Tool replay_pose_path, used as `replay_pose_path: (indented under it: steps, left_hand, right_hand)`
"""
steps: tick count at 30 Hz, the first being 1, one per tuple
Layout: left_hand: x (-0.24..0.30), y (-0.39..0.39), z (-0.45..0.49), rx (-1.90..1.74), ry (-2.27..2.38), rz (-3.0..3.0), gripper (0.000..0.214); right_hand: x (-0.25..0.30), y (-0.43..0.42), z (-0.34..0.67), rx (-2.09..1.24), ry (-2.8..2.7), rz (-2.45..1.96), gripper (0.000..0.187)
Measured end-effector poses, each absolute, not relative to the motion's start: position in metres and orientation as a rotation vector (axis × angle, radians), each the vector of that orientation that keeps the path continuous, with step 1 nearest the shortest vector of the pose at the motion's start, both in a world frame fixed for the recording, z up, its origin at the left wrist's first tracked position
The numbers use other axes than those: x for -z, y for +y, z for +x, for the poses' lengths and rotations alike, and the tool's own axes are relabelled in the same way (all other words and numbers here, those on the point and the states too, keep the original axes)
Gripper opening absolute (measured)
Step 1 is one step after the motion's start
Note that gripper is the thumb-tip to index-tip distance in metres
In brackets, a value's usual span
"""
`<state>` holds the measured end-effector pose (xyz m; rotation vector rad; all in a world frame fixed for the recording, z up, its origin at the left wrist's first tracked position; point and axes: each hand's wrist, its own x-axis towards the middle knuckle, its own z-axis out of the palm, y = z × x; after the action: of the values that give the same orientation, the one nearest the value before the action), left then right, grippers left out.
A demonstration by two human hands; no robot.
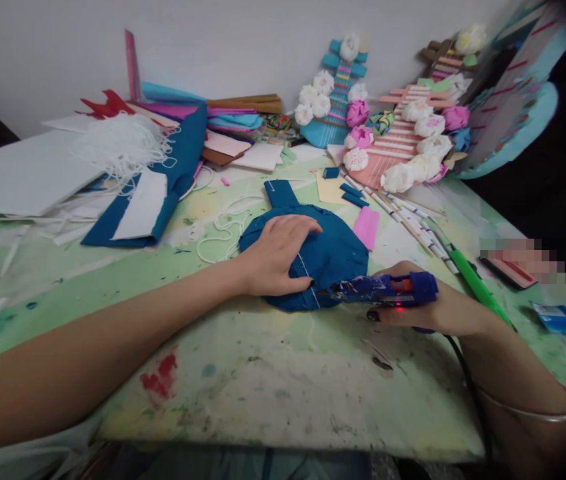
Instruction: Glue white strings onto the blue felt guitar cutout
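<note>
A dark blue, paper-covered round shape with a short neck [337, 243] lies flat on the table. A white string [305, 265] runs across its face. My left hand [283, 250] rests on the left part of this shape, thumb and fingers apart, with the thumb tip beside the string. In my right hand is a blue hot glue gun [387, 289] with a small red light glowing on it. The gun's nozzle points left, at the shape's lower edge near the string and my left thumb. My right palm is partly hidden behind the gun.
Loose white cord [220, 230] curls left of the shape. Behind stand flower-decorated paper instruments [333, 107]. Markers [403, 220], a green craft knife [477, 283] and a pink paper strip [367, 228] lie to the right. White string [123, 147] is heaped on papers at left.
</note>
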<state>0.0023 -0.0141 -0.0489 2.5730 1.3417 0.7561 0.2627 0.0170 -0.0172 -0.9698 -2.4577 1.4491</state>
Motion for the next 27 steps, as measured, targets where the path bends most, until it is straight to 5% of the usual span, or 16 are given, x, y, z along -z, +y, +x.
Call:
replay_pose_path:
  steps: [20, 27]
  left_hand:
    - [0.046, -0.013, 0.002, -0.834, 1.296, 2.440, 0.062]
    - [0.049, -0.004, -0.008, -1.134, 1.183, 2.002, 0.044]
  right_hand:
    - [0.020, 0.017, 0.258, -1.569, -2.484, -0.921, 0.021]
    - [0.019, 0.018, 0.260, -1.583, -2.465, -0.875, 0.016]
